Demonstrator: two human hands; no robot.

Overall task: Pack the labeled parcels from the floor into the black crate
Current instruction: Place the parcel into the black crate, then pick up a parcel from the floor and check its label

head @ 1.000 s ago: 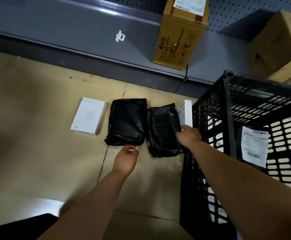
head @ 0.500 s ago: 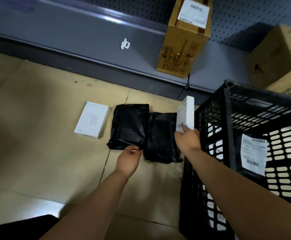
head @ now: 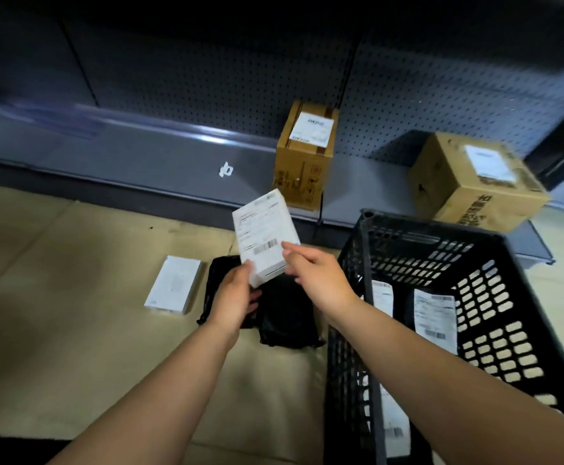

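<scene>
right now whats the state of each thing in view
white box: lifted off the floor, label up, held by both hands
left hand: grip on the box's lower corner
right hand: grip on the box's right edge
second white box: flat on the floor
black bags: lying on the floor
black crate: upright, open, labeled parcels inside

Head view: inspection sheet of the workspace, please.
Surface: tan floor, dim light.
Job's things: white labeled box held in the air; second white box and two black bags on the floor; black crate holds labeled parcels.
Clutter: two cardboard boxes on the low shelf.
Grips: left hand and right hand both hold the white labeled box.
Cables: nothing seen.
Surroundings: grey pegboard shelving.
</scene>
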